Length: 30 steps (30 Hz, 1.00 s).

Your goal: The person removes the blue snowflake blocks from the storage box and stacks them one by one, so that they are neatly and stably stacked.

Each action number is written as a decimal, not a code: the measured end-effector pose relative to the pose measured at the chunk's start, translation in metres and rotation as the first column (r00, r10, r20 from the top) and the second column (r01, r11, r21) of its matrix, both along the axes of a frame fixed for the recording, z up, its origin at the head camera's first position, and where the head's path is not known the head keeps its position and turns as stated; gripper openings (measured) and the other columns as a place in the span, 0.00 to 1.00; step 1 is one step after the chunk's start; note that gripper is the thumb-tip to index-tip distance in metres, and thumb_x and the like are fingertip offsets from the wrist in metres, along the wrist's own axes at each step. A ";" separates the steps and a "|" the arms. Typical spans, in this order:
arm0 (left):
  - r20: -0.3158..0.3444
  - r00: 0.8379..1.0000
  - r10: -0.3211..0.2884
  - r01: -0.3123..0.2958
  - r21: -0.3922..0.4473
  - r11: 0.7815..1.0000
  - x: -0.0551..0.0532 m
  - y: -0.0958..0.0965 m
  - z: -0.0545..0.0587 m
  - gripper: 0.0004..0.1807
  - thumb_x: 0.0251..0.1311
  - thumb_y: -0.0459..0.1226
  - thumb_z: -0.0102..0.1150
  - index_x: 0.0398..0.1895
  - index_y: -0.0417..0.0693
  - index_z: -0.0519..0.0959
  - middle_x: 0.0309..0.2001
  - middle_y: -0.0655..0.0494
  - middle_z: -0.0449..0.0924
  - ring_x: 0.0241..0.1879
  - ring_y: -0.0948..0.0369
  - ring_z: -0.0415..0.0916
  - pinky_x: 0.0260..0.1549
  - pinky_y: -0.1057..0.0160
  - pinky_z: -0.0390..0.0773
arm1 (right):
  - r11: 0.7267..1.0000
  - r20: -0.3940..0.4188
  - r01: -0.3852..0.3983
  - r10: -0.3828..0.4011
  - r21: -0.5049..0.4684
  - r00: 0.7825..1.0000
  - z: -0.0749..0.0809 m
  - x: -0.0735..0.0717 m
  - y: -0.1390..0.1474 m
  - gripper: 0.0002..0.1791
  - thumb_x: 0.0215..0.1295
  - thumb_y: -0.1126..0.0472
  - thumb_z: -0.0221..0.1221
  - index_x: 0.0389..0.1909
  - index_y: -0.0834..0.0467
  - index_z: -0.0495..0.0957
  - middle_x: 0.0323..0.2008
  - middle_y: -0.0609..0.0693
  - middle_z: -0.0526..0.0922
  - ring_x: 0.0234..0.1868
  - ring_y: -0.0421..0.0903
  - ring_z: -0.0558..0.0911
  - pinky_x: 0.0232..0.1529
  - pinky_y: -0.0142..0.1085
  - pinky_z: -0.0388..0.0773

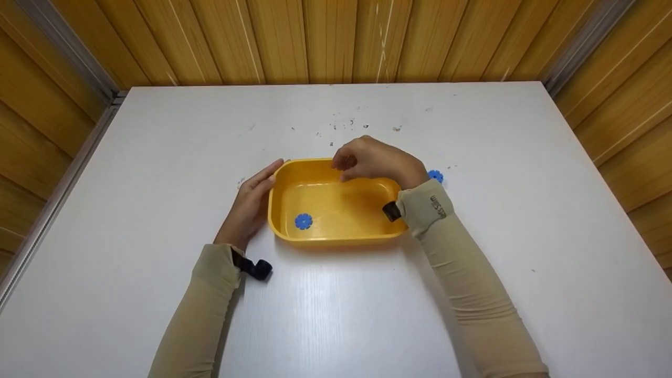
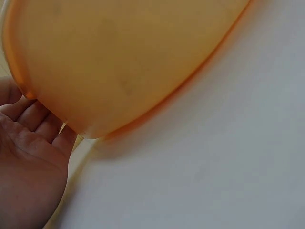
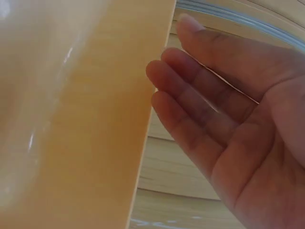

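Observation:
A yellow plastic bin stands on the table with a blue notched disc lying in its near left corner. My left hand rests along the bin's left outer wall, fingers fairly straight and touching it. In the left wrist view, part of the left fingers is hidden behind the bin's wall. My right hand hovers over the far rim, thumb apart from loosely bent fingers. Nothing lies in the palm of the right hand in the right wrist view, where its fingertips overlap the bin's edge.
Another blue notched disc lies on the white table, just beyond the right wrist. Wood-patterned panels rise behind and beside the table. Small dark marks dot the tabletop behind the bin.

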<state>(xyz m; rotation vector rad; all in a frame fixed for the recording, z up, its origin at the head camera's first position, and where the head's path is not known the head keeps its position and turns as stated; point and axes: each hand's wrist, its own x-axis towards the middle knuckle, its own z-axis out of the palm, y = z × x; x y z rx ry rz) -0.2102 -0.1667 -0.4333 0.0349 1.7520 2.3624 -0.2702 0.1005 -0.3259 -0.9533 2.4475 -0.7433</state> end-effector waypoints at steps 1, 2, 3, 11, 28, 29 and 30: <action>0.000 1.000 0.004 -0.004 -0.001 1.000 0.000 0.000 0.000 0.27 0.70 0.39 0.48 0.72 0.49 0.62 0.70 0.59 0.65 0.72 0.64 0.58 0.69 0.63 0.61 | 1.000 0.010 -0.010 0.010 0.000 1.000 -0.001 0.000 -0.003 0.17 0.59 0.64 0.65 0.50 0.63 0.81 0.47 0.57 0.84 0.46 0.49 0.82 0.52 0.40 0.80; 0.000 1.000 0.005 -0.005 -0.003 1.000 0.000 0.000 0.000 0.27 0.70 0.39 0.48 0.72 0.49 0.62 0.70 0.59 0.65 0.72 0.64 0.58 0.70 0.63 0.60 | 1.000 0.020 -0.019 0.019 0.004 1.000 -0.002 -0.001 -0.006 0.17 0.59 0.64 0.65 0.50 0.63 0.81 0.47 0.57 0.84 0.46 0.49 0.81 0.52 0.39 0.80; -0.001 1.000 0.004 -0.004 -0.009 1.000 0.000 0.001 0.001 0.27 0.70 0.39 0.48 0.72 0.49 0.62 0.70 0.59 0.65 0.72 0.64 0.57 0.70 0.63 0.60 | 1.000 0.034 -0.025 0.025 0.011 0.999 -0.003 -0.001 -0.009 0.17 0.59 0.63 0.65 0.50 0.63 0.81 0.47 0.56 0.84 0.46 0.48 0.81 0.53 0.39 0.80; 0.000 1.000 0.000 0.000 -0.006 1.000 0.000 0.000 0.001 0.27 0.71 0.39 0.46 0.72 0.48 0.61 0.71 0.58 0.64 0.72 0.64 0.57 0.70 0.62 0.59 | 0.992 0.095 -0.092 0.083 0.089 0.992 -0.014 -0.004 -0.035 0.18 0.59 0.63 0.65 0.51 0.60 0.81 0.48 0.54 0.84 0.46 0.47 0.80 0.53 0.37 0.79; -0.016 1.000 -0.003 0.004 0.048 0.999 -0.001 0.001 -0.001 0.26 0.72 0.35 0.44 0.72 0.44 0.61 0.72 0.53 0.62 0.72 0.60 0.58 0.70 0.62 0.61 | 0.959 0.163 -0.248 0.224 0.141 0.961 -0.033 0.002 -0.070 0.15 0.58 0.65 0.65 0.48 0.58 0.83 0.43 0.50 0.85 0.43 0.46 0.80 0.51 0.35 0.80; -0.016 1.000 -0.004 0.004 0.050 0.999 -0.001 0.001 0.000 0.26 0.72 0.35 0.44 0.71 0.44 0.61 0.72 0.53 0.62 0.72 0.60 0.58 0.70 0.62 0.61 | 0.957 0.163 -0.248 0.224 0.151 0.961 -0.034 0.002 -0.071 0.15 0.58 0.64 0.66 0.47 0.58 0.83 0.43 0.50 0.85 0.43 0.46 0.80 0.50 0.34 0.80; -0.016 1.000 -0.004 0.004 0.049 0.999 -0.001 0.001 0.000 0.25 0.72 0.35 0.44 0.71 0.45 0.62 0.72 0.53 0.62 0.72 0.60 0.58 0.70 0.62 0.61 | 0.955 0.163 -0.248 0.222 0.162 0.961 -0.035 0.003 -0.072 0.15 0.58 0.64 0.66 0.47 0.57 0.83 0.43 0.50 0.85 0.42 0.45 0.80 0.50 0.34 0.80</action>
